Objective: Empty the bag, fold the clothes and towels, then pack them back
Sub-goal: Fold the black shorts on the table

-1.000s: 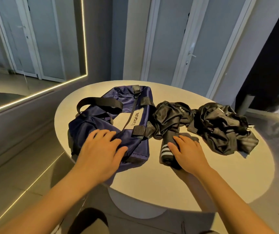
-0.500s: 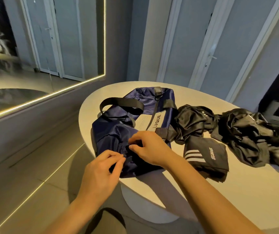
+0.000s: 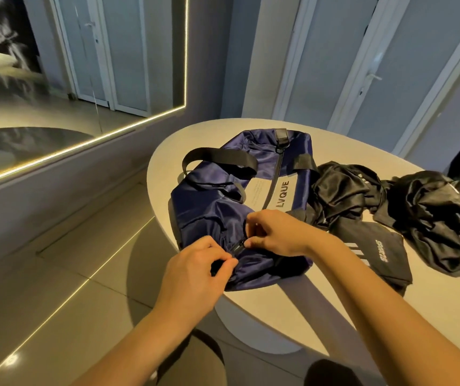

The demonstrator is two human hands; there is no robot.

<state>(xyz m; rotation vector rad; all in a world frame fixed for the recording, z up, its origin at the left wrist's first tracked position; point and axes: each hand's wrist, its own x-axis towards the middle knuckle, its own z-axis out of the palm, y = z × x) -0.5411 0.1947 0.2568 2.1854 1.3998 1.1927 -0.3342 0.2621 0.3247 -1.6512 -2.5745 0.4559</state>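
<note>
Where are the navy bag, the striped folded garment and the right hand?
navy bag (image 3: 212,207): head view, left side panel of the fabric.
striped folded garment (image 3: 362,232): head view, top face above the stripes.
right hand (image 3: 278,232): head view, back of the hand.

A round white pedestal table (image 3: 195,140) stands on glossy tiles (image 3: 56,274) beside an LED-edged wall mirror (image 3: 70,65).

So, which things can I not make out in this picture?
- Inside of the navy blue satin duffel bag: head view, hidden by its own fabric.
- Zip pull: head view, covered by fingers of the left hand and right hand, which pinch the bag there.
- Crumpled shiny black garment: head view, cut off by the right edge.
- Small print on the bag's white label: head view, too small to read.
</note>
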